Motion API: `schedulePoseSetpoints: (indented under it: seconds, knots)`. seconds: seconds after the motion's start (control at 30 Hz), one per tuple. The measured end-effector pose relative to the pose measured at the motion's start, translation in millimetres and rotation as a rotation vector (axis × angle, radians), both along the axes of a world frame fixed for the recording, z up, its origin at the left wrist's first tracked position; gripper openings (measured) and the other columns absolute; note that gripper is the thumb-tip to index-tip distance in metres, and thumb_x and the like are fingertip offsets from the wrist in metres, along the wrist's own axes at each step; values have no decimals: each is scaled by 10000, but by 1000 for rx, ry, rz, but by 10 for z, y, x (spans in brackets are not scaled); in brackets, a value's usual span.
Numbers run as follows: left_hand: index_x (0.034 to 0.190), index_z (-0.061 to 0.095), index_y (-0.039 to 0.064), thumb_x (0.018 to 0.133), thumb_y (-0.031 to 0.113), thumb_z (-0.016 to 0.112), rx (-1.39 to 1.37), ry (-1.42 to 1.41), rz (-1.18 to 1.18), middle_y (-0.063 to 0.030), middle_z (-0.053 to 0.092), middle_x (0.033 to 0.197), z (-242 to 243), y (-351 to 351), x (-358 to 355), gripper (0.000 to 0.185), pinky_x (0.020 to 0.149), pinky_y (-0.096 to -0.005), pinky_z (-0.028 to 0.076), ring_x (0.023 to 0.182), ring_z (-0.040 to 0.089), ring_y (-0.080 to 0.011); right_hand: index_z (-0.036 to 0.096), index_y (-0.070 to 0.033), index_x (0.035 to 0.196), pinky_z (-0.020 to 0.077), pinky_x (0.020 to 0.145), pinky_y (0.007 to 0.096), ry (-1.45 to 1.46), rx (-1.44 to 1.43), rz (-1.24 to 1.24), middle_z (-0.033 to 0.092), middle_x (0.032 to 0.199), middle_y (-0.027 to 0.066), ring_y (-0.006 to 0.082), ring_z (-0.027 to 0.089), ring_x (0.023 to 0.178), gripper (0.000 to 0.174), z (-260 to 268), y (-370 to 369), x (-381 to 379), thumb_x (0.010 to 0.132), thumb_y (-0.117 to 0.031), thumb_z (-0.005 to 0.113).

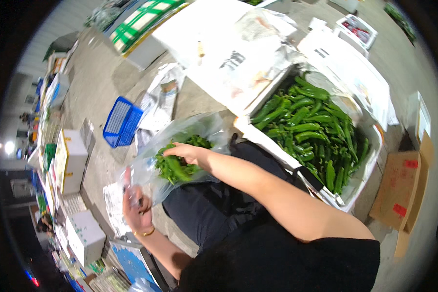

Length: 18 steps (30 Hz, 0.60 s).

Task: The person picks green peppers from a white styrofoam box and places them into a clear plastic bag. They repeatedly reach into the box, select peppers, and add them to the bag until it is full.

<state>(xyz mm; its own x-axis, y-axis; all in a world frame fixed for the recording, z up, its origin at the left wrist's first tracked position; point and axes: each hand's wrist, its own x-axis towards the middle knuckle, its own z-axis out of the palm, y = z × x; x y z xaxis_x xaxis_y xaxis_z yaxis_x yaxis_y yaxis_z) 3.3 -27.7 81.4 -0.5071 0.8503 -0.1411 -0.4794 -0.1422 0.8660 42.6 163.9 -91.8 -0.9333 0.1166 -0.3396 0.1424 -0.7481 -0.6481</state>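
My left hand (pixel 138 211), with a bracelet at its wrist, grips the near left edge of a clear plastic bag (pixel 208 127). Over the bag's mouth reaches my right hand (pixel 184 151), touching green peppers (pixel 175 168) that lie in the bag; its fingers partly hide them, so whether it grips any is unclear. The bag rests in front of my knees. At my right a white foam box (pixel 262 146) holds many long green peppers (pixel 306 124).
A blue plastic basket (pixel 122 122) stands on the concrete floor beside crumpled paper (pixel 160 98). White foam boxes (pixel 75 160) line the left. A large white sheet (pixel 211 47) lies ahead, and an opened cardboard box (pixel 398 189) is at the right.
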Motion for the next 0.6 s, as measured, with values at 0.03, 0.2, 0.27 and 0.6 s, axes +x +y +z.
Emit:
schedulePoseSetpoints:
  seconds: [0.03,0.2,0.27,0.6]
  knots:
    - [1446,186,91,968,235,366,97,-58,-27,6,406,693,-23,-44,-35,531,410,-226,197,395,225,-59,274,2,1393,351,1001,500,-237,112,-115,251,1450,192,295,355,1291,762,-62,47,-46,805,-310,645]
    - [1442,159,133,993,237,335,127,-151,6,-23,377,697,-112,-124,-153,493,411,-232,200,397,232,-68,368,-63,1371,454,769,266,-172,286,104,526,1257,99,115,526,1078,575,2,513,599,885,-307,552]
    - [1473,38,165,995,219,331,168,-184,-28,-34,387,716,-129,-112,-165,564,410,-222,211,405,234,-62,479,-29,1289,494,708,266,219,3,78,639,1070,116,155,617,926,392,46,630,1319,955,-235,470]
    - [1470,65,161,991,215,325,86,-140,47,-43,432,784,-127,5,-97,548,409,-216,213,421,260,-69,461,-96,1260,397,963,470,-970,1496,50,433,1294,152,342,434,1197,678,-920,1405,4117,615,-46,664]
